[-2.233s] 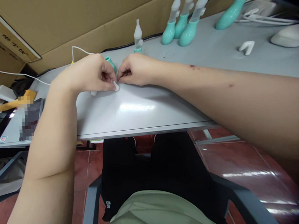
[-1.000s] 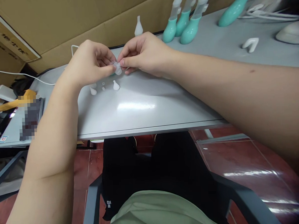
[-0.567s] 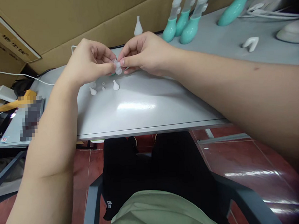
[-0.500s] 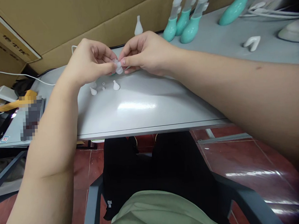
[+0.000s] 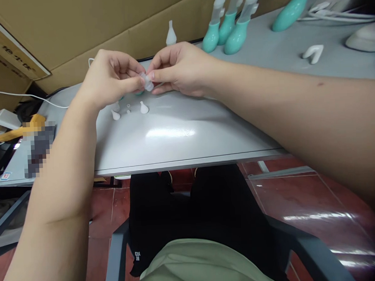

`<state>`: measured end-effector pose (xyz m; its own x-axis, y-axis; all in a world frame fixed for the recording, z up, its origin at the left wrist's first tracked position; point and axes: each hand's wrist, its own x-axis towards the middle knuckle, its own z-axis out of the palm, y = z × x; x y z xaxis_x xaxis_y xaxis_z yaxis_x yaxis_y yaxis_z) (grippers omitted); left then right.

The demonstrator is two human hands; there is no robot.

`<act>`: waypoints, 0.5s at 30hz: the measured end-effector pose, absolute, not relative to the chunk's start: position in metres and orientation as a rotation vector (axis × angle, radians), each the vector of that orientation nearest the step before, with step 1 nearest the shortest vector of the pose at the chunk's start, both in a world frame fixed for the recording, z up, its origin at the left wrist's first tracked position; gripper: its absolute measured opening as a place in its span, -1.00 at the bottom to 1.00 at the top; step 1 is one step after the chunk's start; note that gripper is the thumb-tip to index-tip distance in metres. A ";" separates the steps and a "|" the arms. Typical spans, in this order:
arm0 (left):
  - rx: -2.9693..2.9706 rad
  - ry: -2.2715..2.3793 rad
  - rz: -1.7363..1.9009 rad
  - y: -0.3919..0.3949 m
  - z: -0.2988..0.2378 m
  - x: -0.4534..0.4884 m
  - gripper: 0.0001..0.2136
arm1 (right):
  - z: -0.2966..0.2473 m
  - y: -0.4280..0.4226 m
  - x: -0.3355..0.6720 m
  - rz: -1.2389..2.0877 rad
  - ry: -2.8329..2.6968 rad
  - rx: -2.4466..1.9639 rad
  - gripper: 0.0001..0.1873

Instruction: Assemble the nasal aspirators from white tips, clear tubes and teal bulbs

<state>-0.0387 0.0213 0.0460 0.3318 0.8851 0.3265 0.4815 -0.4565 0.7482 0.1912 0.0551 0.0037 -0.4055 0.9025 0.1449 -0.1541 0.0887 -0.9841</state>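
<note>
Between my fingertips, above the back of the table, is a small translucent plastic piece [image 5: 147, 82]. My left hand [image 5: 118, 75] pinches it with thumb and fingers from the left. From the right, the thumb and index finger of my right hand [image 5: 180, 70] grip the same piece; part of it is hidden by the fingers. Just below lie a white teardrop-shaped tip [image 5: 144, 108], another white tip [image 5: 116, 115] and tiny white rings [image 5: 128, 111]. Something teal [image 5: 139, 93] shows partly behind my left hand. Beyond my right hand stands a white nozzle [image 5: 171, 34].
Teal bulb nasal aspirators [image 5: 236, 38] stand at the back, and a further teal bulb [image 5: 293, 12] leans at right. A bent white part [image 5: 313, 53] lies near white cables. A cardboard box [image 5: 108, 24] walls off the back; a dark phone-like object [image 5: 40, 151] lies at left.
The translucent piece has tilted slightly between my fingers. Both hands keep nearly the same pose, and the whole view has shifted a little.
</note>
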 end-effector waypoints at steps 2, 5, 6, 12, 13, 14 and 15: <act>2.067 1.174 1.049 0.023 0.045 -0.039 -0.68 | 0.004 0.055 0.192 1.489 -1.463 -0.766 -0.59; 2.048 1.159 1.085 0.023 0.045 -0.038 -0.70 | 0.004 0.056 0.191 1.461 -1.506 -0.738 -0.66; 2.043 1.158 1.093 0.023 0.045 -0.037 -0.72 | 0.004 0.057 0.190 1.430 -1.528 -0.732 -0.61; 1.929 1.188 0.988 0.015 0.048 -0.035 -0.81 | 0.003 0.063 0.187 1.185 -1.657 -0.690 -0.42; 1.895 1.211 0.985 0.015 0.048 -0.034 -0.82 | 0.002 0.064 0.187 1.150 -1.671 -0.686 -0.41; 1.868 1.235 1.002 0.015 0.048 -0.032 -0.81 | 0.001 0.066 0.187 1.115 -1.682 -0.681 -0.41; 1.850 1.253 1.031 0.016 0.047 -0.031 -0.79 | 0.000 0.067 0.187 1.080 -1.691 -0.674 -0.40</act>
